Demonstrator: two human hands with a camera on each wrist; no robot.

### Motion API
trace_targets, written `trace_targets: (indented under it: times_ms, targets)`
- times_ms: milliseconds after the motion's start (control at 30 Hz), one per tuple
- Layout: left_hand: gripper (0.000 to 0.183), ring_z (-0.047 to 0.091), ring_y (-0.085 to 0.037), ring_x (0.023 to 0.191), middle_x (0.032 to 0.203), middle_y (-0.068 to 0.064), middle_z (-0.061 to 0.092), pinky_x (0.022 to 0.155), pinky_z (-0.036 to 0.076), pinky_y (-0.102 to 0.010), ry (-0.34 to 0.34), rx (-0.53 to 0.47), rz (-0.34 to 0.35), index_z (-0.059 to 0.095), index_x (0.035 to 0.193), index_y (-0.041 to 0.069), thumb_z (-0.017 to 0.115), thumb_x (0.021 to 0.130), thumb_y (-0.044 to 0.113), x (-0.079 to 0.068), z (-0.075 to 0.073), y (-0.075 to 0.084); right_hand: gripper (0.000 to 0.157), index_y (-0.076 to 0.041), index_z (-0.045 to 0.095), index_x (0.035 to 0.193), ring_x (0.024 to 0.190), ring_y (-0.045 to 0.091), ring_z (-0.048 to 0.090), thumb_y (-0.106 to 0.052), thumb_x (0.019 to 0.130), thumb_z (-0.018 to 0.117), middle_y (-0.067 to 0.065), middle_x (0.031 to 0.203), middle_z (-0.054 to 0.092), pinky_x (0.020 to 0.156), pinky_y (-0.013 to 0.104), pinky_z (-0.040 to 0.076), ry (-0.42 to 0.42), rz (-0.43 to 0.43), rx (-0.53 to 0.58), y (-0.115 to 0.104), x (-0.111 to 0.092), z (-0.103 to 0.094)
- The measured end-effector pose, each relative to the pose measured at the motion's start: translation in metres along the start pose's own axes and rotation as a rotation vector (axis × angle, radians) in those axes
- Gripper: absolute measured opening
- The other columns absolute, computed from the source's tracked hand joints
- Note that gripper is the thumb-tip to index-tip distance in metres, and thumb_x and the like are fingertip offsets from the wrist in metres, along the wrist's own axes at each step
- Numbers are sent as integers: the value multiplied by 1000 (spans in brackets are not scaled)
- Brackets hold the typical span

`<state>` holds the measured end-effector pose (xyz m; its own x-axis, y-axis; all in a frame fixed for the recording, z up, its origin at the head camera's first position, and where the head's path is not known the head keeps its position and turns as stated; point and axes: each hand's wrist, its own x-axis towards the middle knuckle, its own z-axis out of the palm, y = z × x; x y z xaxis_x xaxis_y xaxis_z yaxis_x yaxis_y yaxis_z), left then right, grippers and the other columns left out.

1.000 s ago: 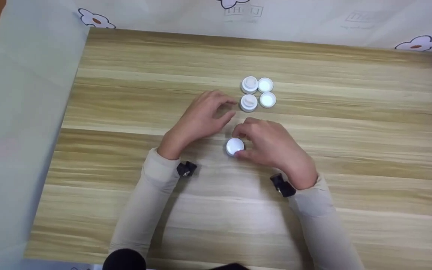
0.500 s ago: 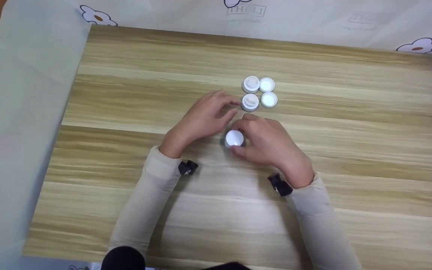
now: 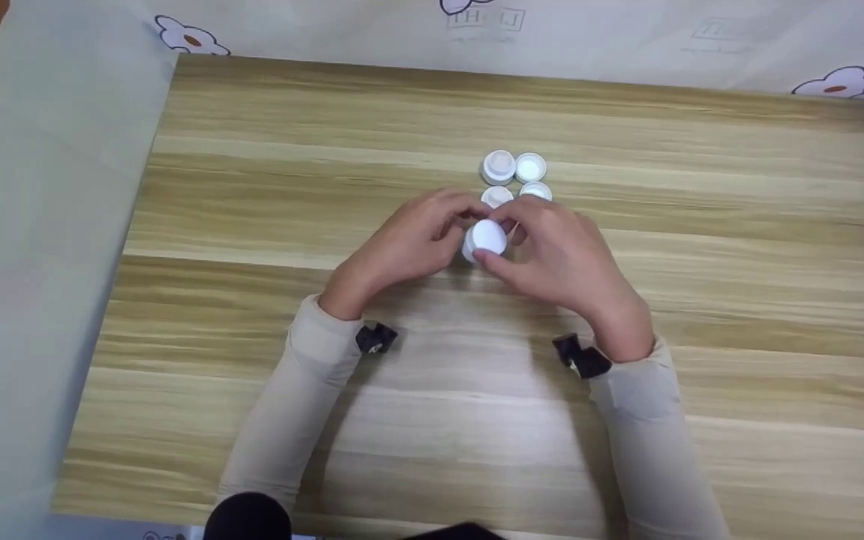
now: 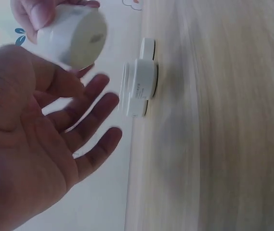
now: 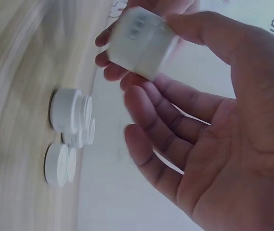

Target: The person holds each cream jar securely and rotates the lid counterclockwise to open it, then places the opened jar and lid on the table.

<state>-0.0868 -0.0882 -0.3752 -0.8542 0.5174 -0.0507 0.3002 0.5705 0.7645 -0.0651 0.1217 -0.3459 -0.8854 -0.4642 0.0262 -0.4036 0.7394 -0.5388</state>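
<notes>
Presently, capped jar (image 3: 486, 240): white, its cap seated on top; raised and tilted between the two hands, clear of the wooden table (image 3: 432, 450) in both wrist views; dark print (image 5: 139, 25) shows on its side, too blurred for me to read.
Right hand (image 3: 563, 251): grasping the capped jar; from my station I see the thumb (image 3: 505, 268) against its near side, with a finger on the far side; the outer fingers stand away from it in the right wrist view.
Left hand (image 3: 417, 236): grip slack, fingers spread and lightly bent; its thumb sits just beside the capped jar; whether they touch, I cannot tell.
Open jars: far jar (image 3: 499, 166) and near jar (image 3: 497, 197); both white, upright on the table beyond the hands; I note a pale disc in the mouth of each; the near jar is partly hidden.
Loose caps: far cap (image 3: 530, 167) and near cap (image 3: 535, 192); hollow side up, each just beside a jar; the right hand partly covers the near cap.
Sleeves (image 3: 274, 405): pale; black devices (image 3: 376, 337) at both wrists.
Wall covering (image 3: 597, 45): whitish, flower-printed, beyond the table.
</notes>
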Motion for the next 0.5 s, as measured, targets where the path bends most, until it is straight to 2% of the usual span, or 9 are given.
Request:
trace_targets:
  times_ms: [133, 233, 367, 500]
  targets:
    - [48, 61, -12, 108, 133, 2, 65, 94, 51, -31, -47, -24, 23, 63, 133, 16, 49, 90, -1, -1, 1, 2, 37, -17, 73, 107, 82, 20, 67, -45, 84, 76, -1, 91, 70, 69, 36, 50, 58, 14, 27, 4, 0, -4]
    - [50, 60, -11, 114, 137, 4, 63, 101, 50, -32, -57, -1, 46, 60, 136, 18, 55, 88, 4, -3, 2, 2, 35, -17, 73, 106, 81, 17, 67, -44, 84, 76, -2, 90, 70, 70, 34, 49, 82, 22, 53, 6, 0, -4]
    - [49, 54, -7, 131, 141, 8, 60, 115, 42, -32, -50, 50, 82, 58, 138, 23, 66, 90, 23, -3, 3, 2, 34, -17, 73, 106, 82, 13, 67, -43, 85, 76, -3, 91, 72, 72, 32, 50, 94, 35, 90, 9, 0, -5]
    - [50, 58, -6, 125, 135, 10, 64, 111, 45, -30, -20, 90, 91, 60, 136, 25, 69, 91, 44, -3, 3, 4, 35, -13, 73, 107, 82, 15, 68, -41, 87, 75, 0, 92, 73, 74, 33, 52, 80, 44, 142, 13, -2, -7]
